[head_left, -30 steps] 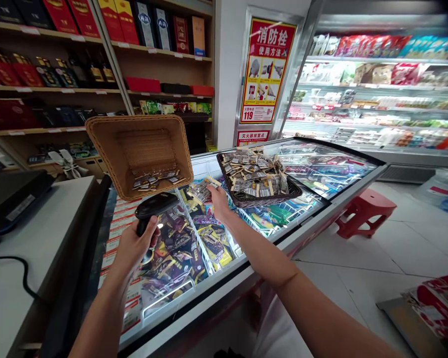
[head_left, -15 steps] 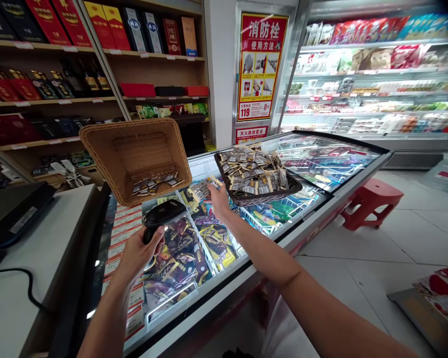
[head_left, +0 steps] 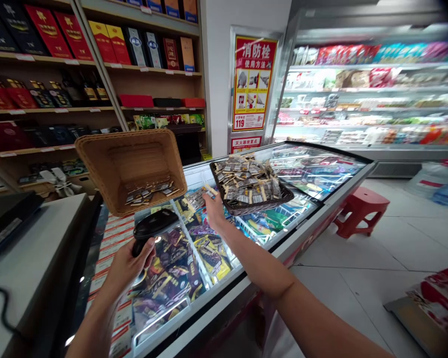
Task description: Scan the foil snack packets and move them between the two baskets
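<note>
My left hand (head_left: 130, 261) is closed round the handle of a black handheld barcode scanner (head_left: 156, 222), held above the glass-topped freezer. My right hand (head_left: 213, 208) grips a small clear snack packet (head_left: 194, 200) with a pale strip on it, just left of the dark basket. That dark woven basket (head_left: 256, 205) is heaped with similar small packets (head_left: 246, 176). Left of it a tan woven basket (head_left: 130, 154) stands tilted toward me, with several packets (head_left: 151, 193) lying at its bottom.
Under the freezer's glass lie ice-cream packs (head_left: 212, 253) in wire baskets. A grey counter (head_left: 41, 248) stands at the left. A red stool (head_left: 362, 211) is on the floor to the right, with a boxy red-and-white pack (head_left: 438, 303) nearer. Shelves (head_left: 157, 69) and a chilled display (head_left: 366, 94) stand behind.
The whole view has shifted, so the baskets and freezer appear slightly lower and further left. Both hands keep their holds, the scanner in the left and the packet in the right.
</note>
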A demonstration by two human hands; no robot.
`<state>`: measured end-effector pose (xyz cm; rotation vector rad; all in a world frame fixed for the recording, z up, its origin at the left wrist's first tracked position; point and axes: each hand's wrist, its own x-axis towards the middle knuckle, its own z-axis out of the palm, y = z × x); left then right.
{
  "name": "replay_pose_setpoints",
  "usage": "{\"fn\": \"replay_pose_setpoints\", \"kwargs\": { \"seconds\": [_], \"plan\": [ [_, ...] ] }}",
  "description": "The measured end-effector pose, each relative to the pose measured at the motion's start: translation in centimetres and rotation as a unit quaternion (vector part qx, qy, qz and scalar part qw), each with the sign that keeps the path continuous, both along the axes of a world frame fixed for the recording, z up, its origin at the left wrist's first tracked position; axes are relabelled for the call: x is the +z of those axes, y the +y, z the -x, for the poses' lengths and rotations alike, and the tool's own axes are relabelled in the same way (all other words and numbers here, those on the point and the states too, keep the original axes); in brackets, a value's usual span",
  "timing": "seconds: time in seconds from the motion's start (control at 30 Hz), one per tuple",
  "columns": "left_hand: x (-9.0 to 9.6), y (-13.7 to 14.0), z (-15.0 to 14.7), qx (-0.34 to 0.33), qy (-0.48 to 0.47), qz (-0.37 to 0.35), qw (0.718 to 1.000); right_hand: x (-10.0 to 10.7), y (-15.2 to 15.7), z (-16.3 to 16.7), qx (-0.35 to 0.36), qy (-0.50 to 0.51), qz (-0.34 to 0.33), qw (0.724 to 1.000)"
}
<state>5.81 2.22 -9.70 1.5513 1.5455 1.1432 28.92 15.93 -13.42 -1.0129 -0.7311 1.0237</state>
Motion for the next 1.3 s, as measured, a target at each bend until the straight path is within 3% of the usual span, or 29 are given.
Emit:
{"fn": "replay_pose_setpoints", "kwargs": {
  "seconds": [0.1,0.3,0.43,0.53,0.63,0.8,0.97,1.13,1.3],
  "plan": [
    [0.2,-0.2,-0.2,0.038,0.004,-0.015,0.999,0.6,0.0,0.3,0.004,-0.017,0.038,0.999],
    [0.3,0.4,0.4,0.049,0.000,0.000,0.999,1.7,-1.4,0.1,-0.048,-0.162,-0.051,0.984],
    [0.2,0.9,0.6,0.078,-0.035,0.007,0.996,3.9,-0.7,-2.6,-0.167,-0.342,-0.095,0.920],
    [0.0,0.9,0.5,0.110,-0.064,-0.020,0.992,5.5,0.6,-5.8,-0.223,-0.414,-0.100,0.877],
    [-0.2,0.7,0.2,0.122,-0.073,-0.029,0.989,5.9,1.7,-8.3,-0.231,-0.474,-0.054,0.848],
    [-0.3,0.9,0.4,0.115,-0.072,-0.034,0.990,4.9,1.5,-9.4,-0.229,-0.595,0.015,0.770],
    [0.1,1.3,1.2,0.153,-0.124,-0.011,0.980,4.5,1.0,-6.2,-0.237,-0.628,-0.024,0.741],
    [0.7,1.1,2.0,0.270,-0.232,-0.014,0.934,4.8,1.8,0.6,-0.238,-0.672,-0.099,0.694],
    [0.9,0.7,2.7,0.312,-0.310,-0.072,0.895,5.2,4.4,9.5,-0.122,-0.728,-0.214,0.640]
  ]
}}
